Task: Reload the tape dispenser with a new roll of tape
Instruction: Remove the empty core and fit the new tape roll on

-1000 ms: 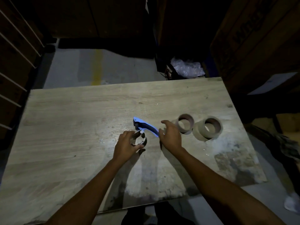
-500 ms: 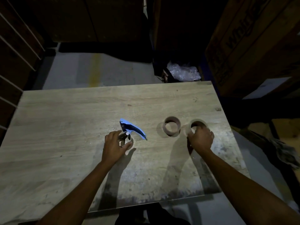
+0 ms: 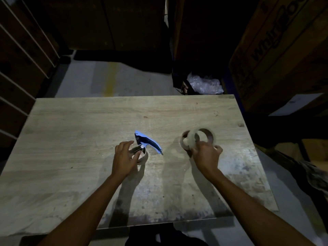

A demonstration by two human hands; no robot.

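New tape roll (image 3: 192, 139): right of centre frame, tilted up off the tabletop, pinched at its near rim; overlaps a second ring in view.
Second ring (image 3: 206, 137): just behind the lifted roll, dark brown inside; touching it or only overlapping, cannot tell; full roll or bare core, cannot tell.
Handling, as a judgement: light, stiff cardboard core, smooth and slightly slick outer wrap; best held across the rim or with fingers through the core, clear of any sticky loose end.
Right hand (image 3: 206, 154): closed on the roll's lower edge, fingers curled round it.
Tape dispenser (image 3: 148, 143): centre frame, lying on its side, blue-glinting handle pointing lower right, metal frame at the lower left; rigid, likely a sharp cutter edge, better gripped by the handle.
Left hand (image 3: 125, 158): fingers spread over the metal frame, resting on it; firm grip or not, cannot tell.
Tabletop (image 3: 88, 130): pale wood, worn and stained along the near edge.
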